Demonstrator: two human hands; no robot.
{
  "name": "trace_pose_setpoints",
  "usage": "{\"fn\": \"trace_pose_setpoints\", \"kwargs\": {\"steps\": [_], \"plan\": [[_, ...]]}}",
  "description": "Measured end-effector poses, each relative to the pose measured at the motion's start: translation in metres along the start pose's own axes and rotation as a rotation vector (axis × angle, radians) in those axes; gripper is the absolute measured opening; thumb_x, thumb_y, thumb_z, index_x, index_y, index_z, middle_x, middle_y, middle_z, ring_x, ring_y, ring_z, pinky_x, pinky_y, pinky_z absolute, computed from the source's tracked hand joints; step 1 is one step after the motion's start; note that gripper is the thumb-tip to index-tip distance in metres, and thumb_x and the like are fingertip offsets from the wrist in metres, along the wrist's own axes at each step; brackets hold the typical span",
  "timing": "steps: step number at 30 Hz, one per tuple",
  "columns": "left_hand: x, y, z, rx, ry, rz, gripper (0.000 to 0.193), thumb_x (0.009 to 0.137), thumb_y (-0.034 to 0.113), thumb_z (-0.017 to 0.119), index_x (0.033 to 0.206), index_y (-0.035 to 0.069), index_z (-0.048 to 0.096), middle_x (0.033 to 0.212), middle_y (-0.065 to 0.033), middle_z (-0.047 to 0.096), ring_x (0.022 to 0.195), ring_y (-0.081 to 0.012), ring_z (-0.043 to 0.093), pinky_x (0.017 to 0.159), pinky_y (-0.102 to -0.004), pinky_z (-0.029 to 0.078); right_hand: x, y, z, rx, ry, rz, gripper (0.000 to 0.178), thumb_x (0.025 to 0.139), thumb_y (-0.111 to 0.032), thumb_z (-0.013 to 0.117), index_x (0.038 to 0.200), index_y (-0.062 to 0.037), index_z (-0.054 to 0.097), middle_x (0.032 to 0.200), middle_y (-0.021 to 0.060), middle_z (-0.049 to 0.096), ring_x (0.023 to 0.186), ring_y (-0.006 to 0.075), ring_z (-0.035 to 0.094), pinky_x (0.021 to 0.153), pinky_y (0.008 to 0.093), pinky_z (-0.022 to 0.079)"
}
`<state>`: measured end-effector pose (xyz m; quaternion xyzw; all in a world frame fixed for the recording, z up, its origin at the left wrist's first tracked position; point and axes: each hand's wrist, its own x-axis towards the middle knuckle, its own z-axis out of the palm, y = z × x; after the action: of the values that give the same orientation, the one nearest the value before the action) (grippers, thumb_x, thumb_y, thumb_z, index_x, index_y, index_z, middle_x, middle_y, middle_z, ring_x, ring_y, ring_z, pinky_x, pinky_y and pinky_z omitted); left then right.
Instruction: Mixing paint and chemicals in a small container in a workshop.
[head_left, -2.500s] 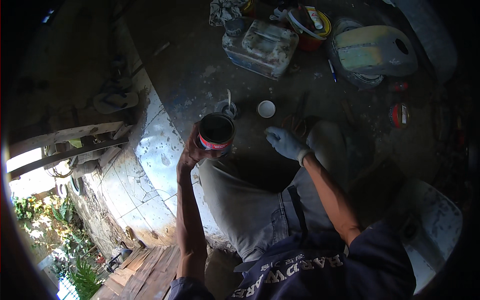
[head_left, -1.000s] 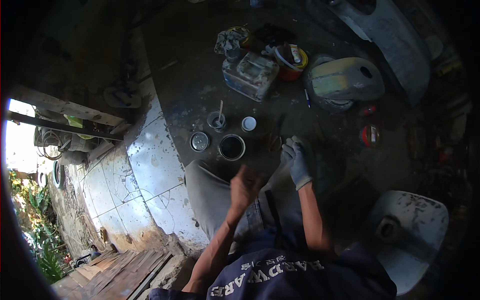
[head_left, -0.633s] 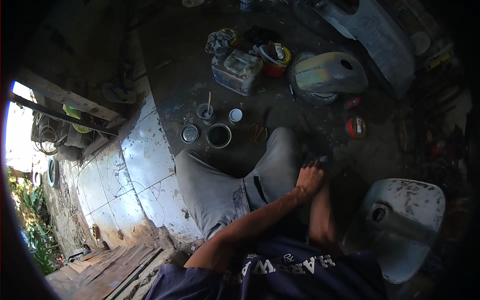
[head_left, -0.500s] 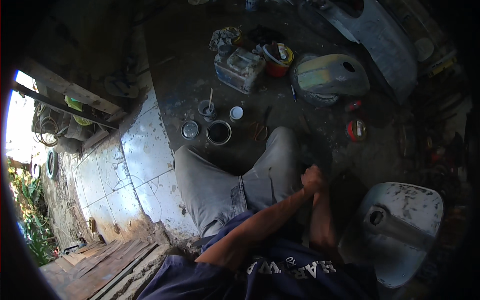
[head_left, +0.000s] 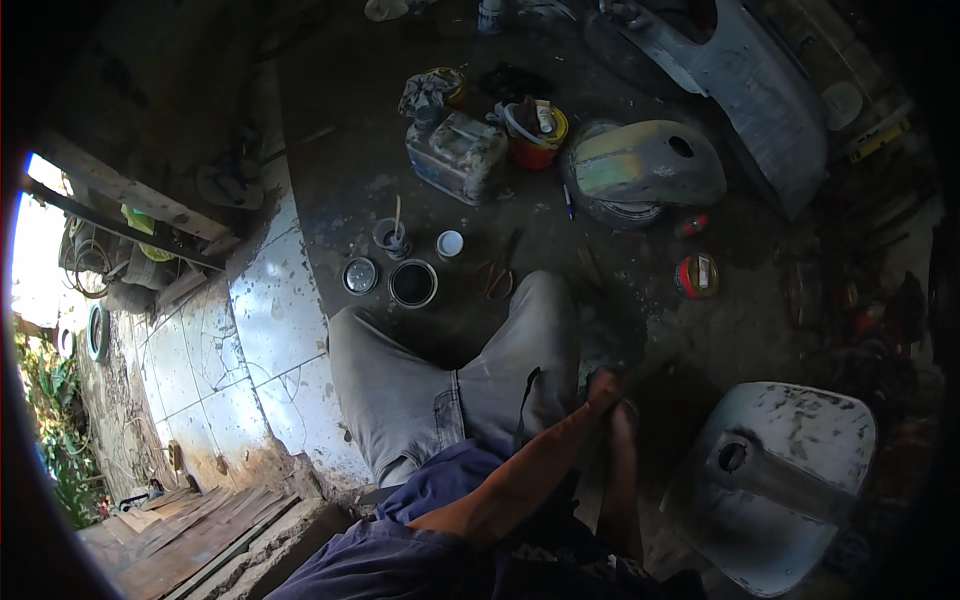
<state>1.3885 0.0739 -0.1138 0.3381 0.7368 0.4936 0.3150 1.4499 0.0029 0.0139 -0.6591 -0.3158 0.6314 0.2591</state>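
Observation:
My left hand (head_left: 603, 388) and my right hand (head_left: 622, 418) meet in the shade beside my right knee. The left arm reaches across my lap, and its fingers look curled; whatever they may hold is too dark to make out. Fingers of the right hand are blurred and partly hidden by the left. In front of my knees stand an open can (head_left: 413, 284) with dark contents, a round metal lid (head_left: 360, 276), a clear cup (head_left: 391, 238) with a stick in it, and a small white-topped pot (head_left: 450, 243). Scissors (head_left: 497, 280) lie near my right knee.
A pale panel (head_left: 800, 425) with a hole is at right. Farther off are a motorcycle fuel tank (head_left: 650, 165), a red tin (head_left: 697, 276), a stained jerrycan (head_left: 457, 155), a red bucket (head_left: 533, 150), a pen (head_left: 569, 202) and a grey body panel (head_left: 755, 90). White tiles (head_left: 270, 320) border the left.
My joined hands have shifted down and slightly left in the view. The whole scene has slid a little left as the view turned. The objects on the floor keep their places.

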Motion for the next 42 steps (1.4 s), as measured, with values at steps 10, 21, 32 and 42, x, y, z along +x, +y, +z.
{"fn": "trace_pose_setpoints", "kwargs": {"steps": [10,21,32,42], "plan": [[0.071,0.117,-0.101,-0.009,-0.174,-0.219,0.085,0.101,0.072,0.041,0.079,-0.004,0.074,0.077,-0.0297,0.07,0.092,-0.0475,0.072,0.084,-0.0507,0.056,-0.029,-0.082,0.062,-0.004,0.063,-0.206,0.041,0.108,-0.029,0.058,0.139,-0.0024,0.056,0.139,0.0091,0.061,0.125,0.0196,0.057,0.105,0.0352,0.047],[0.163,0.158,-0.182,0.179,0.052,-0.09,0.069,0.106,0.055,0.047,0.095,-0.007,0.075,0.095,-0.0372,0.069,0.101,-0.0543,0.067,0.093,-0.0578,0.052,-0.051,-0.122,0.144,0.35,-0.047,-0.248,0.031,0.107,-0.018,0.061,0.135,-0.0054,0.057,0.129,0.0034,0.06,0.115,0.0105,0.056,0.1,0.0282,0.045],[0.116,0.141,-0.129,0.357,-0.033,-0.316,0.075,0.104,0.063,0.043,0.102,-0.003,0.077,0.103,-0.0342,0.072,0.103,-0.054,0.068,0.094,-0.0557,0.053,-0.083,-0.081,0.079,0.046,-0.086,-0.347,0.035,0.111,-0.025,0.055,0.139,-0.0052,0.057,0.124,-0.0001,0.061,0.111,0.0085,0.056,0.099,0.0258,0.044],[0.081,0.109,-0.096,-0.042,-0.096,-0.653,0.08,0.101,0.068,0.05,0.123,-0.007,0.068,0.117,-0.0297,0.072,0.11,-0.0469,0.07,0.092,-0.0547,0.054,0.002,-0.1,0.066,0.6,0.073,-0.176,0.02,0.11,-0.021,0.055,0.125,-0.0087,0.059,0.123,0.003,0.063,0.116,0.0171,0.061,0.102,0.0395,0.049]]}}
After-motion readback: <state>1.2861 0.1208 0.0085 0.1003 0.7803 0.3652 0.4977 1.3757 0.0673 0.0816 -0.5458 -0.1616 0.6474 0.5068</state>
